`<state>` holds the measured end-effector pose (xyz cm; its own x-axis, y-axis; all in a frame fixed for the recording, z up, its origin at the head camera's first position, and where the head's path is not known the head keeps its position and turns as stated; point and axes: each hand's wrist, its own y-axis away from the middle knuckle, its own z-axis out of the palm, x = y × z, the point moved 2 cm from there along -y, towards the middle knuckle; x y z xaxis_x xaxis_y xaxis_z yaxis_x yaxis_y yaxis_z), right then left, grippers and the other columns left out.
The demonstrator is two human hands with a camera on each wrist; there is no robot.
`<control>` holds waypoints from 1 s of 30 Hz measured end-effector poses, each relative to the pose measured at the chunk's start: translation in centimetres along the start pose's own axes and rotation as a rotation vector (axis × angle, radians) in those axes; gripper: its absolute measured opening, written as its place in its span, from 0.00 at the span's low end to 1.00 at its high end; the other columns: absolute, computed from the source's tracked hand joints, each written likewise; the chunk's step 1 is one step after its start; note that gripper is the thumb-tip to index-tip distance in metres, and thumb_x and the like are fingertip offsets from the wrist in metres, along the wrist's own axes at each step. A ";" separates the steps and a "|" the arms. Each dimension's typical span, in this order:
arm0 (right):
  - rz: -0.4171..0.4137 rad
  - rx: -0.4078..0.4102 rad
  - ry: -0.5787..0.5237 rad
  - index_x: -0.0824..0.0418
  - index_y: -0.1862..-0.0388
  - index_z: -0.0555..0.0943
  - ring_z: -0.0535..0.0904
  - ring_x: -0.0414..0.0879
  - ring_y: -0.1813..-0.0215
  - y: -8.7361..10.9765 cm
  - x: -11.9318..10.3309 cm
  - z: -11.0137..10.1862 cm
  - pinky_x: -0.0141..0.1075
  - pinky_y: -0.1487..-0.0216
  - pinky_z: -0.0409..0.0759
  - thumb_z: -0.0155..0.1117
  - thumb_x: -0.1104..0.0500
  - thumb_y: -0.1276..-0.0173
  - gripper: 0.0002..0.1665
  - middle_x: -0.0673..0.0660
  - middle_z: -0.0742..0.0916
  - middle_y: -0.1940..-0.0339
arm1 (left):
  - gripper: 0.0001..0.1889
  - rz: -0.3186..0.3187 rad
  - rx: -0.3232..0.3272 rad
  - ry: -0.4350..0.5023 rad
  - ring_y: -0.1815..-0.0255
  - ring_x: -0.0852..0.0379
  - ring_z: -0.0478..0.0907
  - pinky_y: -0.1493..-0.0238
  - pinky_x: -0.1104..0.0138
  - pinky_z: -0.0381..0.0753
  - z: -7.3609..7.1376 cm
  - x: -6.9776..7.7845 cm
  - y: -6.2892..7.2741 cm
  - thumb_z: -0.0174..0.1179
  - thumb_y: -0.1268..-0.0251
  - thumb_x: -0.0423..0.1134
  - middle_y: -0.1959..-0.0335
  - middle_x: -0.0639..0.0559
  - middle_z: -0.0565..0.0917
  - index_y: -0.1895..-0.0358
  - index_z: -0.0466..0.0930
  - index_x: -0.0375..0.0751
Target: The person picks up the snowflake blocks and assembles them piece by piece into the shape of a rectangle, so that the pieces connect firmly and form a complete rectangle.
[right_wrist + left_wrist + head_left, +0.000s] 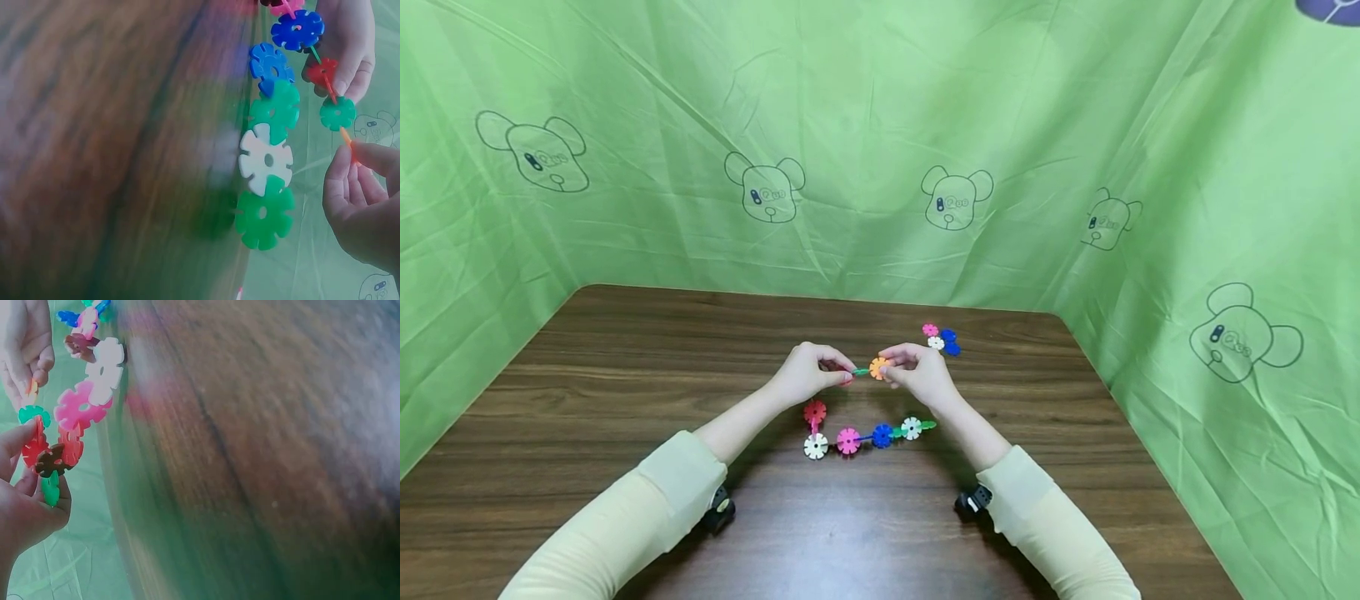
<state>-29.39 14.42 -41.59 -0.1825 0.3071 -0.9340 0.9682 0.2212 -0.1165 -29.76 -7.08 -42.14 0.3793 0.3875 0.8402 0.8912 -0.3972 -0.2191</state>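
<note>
Right grip (927,379) pinches orange disc (876,367) — right table edge (1094,379) well apart.

Across the green cloth (865,92), from left to right, we count 5 bear-head drawings (769,208), each with small lettering (957,202) inside. We cannot read the letters reliably.

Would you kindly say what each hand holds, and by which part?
The right hand pinches the orange disc by its edge; the left hand grips a red disc beside a green disc, exact spot unclear.
</note>
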 end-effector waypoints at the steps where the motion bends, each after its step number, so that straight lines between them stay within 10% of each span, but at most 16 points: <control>1: 0.004 0.000 -0.006 0.66 0.58 0.83 0.83 0.45 0.71 0.0 0.0 0.1 0.39 0.68 0.84 0.69 0.67 0.42 0.11 0.60 0.86 0.70 | 0.04 0.002 0.002 -0.003 0.76 0.62 0.81 0.74 0.69 0.78 0.0 0.0 0.0 0.69 0.47 0.35 0.76 0.54 0.86 0.66 0.87 0.44; 17: 0.107 -0.005 -0.074 0.71 0.58 0.82 0.84 0.62 0.67 -0.1 -0.5 0.6 0.39 0.68 0.84 0.67 0.72 0.42 0.12 0.62 0.86 0.70 | 0.05 0.024 0.019 -0.008 0.76 0.60 0.82 0.76 0.70 0.78 -0.1 0.1 0.3 0.70 0.48 0.35 0.76 0.55 0.86 0.66 0.88 0.41; 30: 0.186 -0.057 -0.134 0.72 0.54 0.81 0.85 0.55 0.67 -0.1 -0.5 0.5 0.54 0.55 0.80 0.65 0.69 0.38 0.13 0.65 0.87 0.66 | 0.04 0.058 0.041 0.001 0.74 0.61 0.83 0.72 0.71 0.80 0.1 0.5 0.2 0.70 0.49 0.33 0.74 0.54 0.87 0.68 0.88 0.40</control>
<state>-29.33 13.80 -41.30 0.0266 0.2228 -0.9745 0.9711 0.2255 0.0780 -29.35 -6.84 -41.83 0.4308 0.3643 0.8257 0.8770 -0.3849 -0.2877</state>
